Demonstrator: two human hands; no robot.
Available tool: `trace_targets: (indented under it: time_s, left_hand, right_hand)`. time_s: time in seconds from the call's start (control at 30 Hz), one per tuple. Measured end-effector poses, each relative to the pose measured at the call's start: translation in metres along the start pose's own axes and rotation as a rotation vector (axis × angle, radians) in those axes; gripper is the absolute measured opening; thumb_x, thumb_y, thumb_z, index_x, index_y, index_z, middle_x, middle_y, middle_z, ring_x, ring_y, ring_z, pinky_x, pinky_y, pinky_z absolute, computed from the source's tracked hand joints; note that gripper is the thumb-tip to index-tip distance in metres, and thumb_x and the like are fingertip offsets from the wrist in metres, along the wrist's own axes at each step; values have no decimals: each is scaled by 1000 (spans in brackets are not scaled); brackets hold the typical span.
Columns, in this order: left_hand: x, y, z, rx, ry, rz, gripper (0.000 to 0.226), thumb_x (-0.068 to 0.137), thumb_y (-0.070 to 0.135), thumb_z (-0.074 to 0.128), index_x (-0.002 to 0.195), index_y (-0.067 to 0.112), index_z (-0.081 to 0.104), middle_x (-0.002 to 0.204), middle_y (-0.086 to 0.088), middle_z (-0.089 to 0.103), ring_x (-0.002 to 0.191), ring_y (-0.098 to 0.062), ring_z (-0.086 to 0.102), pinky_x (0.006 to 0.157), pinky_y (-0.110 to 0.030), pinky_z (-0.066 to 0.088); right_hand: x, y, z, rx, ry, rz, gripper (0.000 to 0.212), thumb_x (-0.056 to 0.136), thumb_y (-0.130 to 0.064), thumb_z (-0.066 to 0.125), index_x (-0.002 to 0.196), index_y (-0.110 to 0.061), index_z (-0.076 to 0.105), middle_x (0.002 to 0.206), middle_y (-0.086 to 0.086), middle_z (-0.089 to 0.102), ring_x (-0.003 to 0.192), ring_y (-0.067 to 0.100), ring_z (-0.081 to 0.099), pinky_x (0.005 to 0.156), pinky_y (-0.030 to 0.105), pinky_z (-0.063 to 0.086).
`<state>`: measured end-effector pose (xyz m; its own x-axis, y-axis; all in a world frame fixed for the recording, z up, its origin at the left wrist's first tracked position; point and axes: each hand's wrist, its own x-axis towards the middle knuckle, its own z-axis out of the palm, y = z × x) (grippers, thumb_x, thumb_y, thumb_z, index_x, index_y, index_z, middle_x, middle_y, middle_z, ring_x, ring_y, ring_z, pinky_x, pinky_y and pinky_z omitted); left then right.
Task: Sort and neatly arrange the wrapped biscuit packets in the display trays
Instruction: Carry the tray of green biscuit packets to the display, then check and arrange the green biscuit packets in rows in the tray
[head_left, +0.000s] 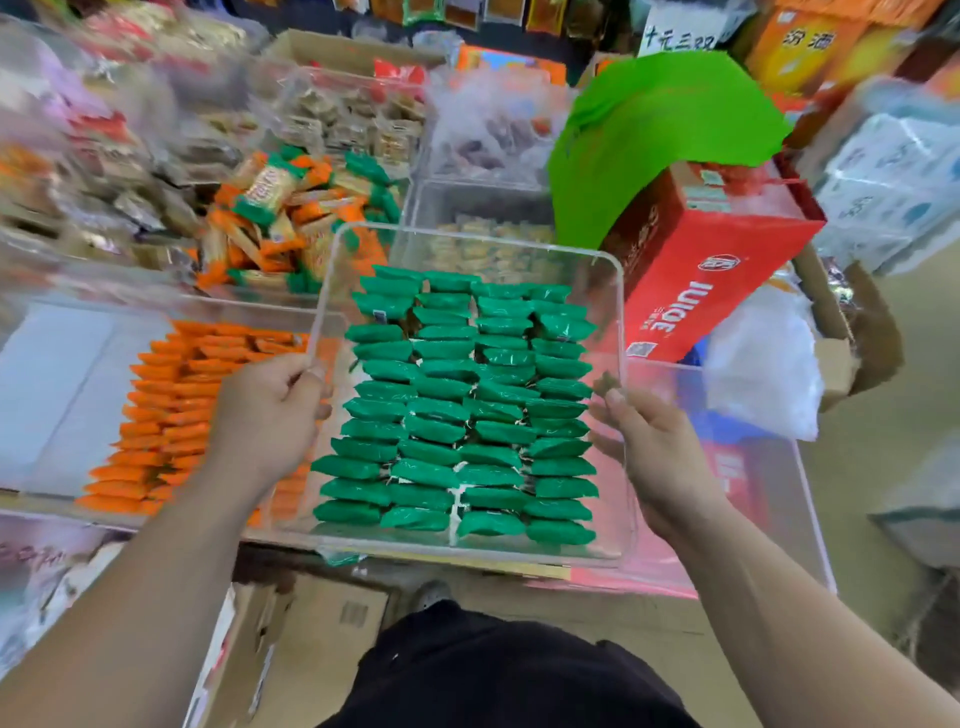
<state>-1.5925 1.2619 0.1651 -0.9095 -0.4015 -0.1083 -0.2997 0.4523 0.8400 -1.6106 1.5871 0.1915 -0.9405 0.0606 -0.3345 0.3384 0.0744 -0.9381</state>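
Note:
A clear plastic tray (483, 241) is lifted above the display, filled with green wrapped biscuit packets (467, 410) lined up in several neat columns. My left hand (270, 410) grips the tray's left wall, thumb over the rim. On the opposite side, my right hand (654, 452) holds the right wall with its thumb on the rim. Left of it, a second clear tray (57, 364) holds rows of orange packets (166, 415). Behind lies a loose heap of mixed orange and green packets (291, 218).
More clear trays of wrapped snacks (343, 119) fill the back. A red juice carton (701, 270) and a green patch (660, 135) stand at the right. An empty clear tray (748, 467) sits under my right hand. Cardboard boxes (311, 623) lie below.

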Motion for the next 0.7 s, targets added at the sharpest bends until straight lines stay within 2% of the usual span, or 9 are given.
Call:
trace_targets:
  time_s: [0.07,0.13,0.27,0.3,0.37,0.43,0.5,0.57,0.7]
  left_hand:
    - [11,-17,7,99,-29,16,22,102,16,50,95,10,69,82,-3,72,75,-18,70,63,-38,56]
    - [20,-35,15,163,-68,36,26,103,18,49,91,5,67,81,-9,72,74,-17,70,65,-42,56]
    - [30,-57,26,319,-108,81,35,102,26,46,76,5,59,68,-15,63,66,-35,62,59,-49,48]
    - [31,-58,28,365,-102,106,34,102,23,48,75,7,59,64,-14,60,64,-37,58,57,-47,43]
    - [36,-58,31,440,-79,161,30,102,17,51,76,5,62,63,-11,57,62,-36,53,55,-42,37]
    - [44,-57,32,560,-73,182,29,101,19,51,79,6,63,61,-3,51,58,-27,46,51,-35,28]
    - [53,-59,32,716,-117,184,29,101,25,48,75,15,57,63,2,49,58,-20,43,50,-31,22]
    - [61,-64,33,839,-175,198,29,101,30,46,74,20,52,65,3,51,58,-18,46,49,-30,26]
    - [65,-72,35,921,-219,204,26,101,33,44,80,21,53,70,3,53,62,-20,51,53,-31,35]
  right_hand:
    - [12,13,8,-12,24,56,28,106,-13,47,89,-19,69,84,-27,73,86,0,65,102,43,51]
    - [24,27,13,-41,34,101,29,105,-12,49,86,-19,69,80,-28,72,86,2,64,100,43,52]
    - [47,52,18,-170,38,190,30,103,-12,53,77,-19,67,117,-13,68,86,-4,59,86,35,54]
    - [52,56,18,-227,42,205,27,102,-13,55,82,-18,71,119,-7,66,84,0,58,81,32,52]
    - [61,65,18,-354,30,208,20,101,-15,58,112,-10,73,121,-1,67,88,9,57,83,31,47]
    - [69,72,17,-466,-2,207,31,98,-15,62,128,-6,66,92,-2,66,76,12,54,76,28,45]
    - [75,76,18,-543,-37,211,36,96,-13,65,131,-7,64,69,-2,41,59,11,42,60,22,38]
    - [81,81,18,-608,-66,217,38,95,-11,66,133,-7,63,67,-2,31,56,11,35,53,18,33]
    - [87,85,19,-786,-114,170,40,94,-16,67,134,-12,63,64,-5,36,58,12,41,56,25,36]
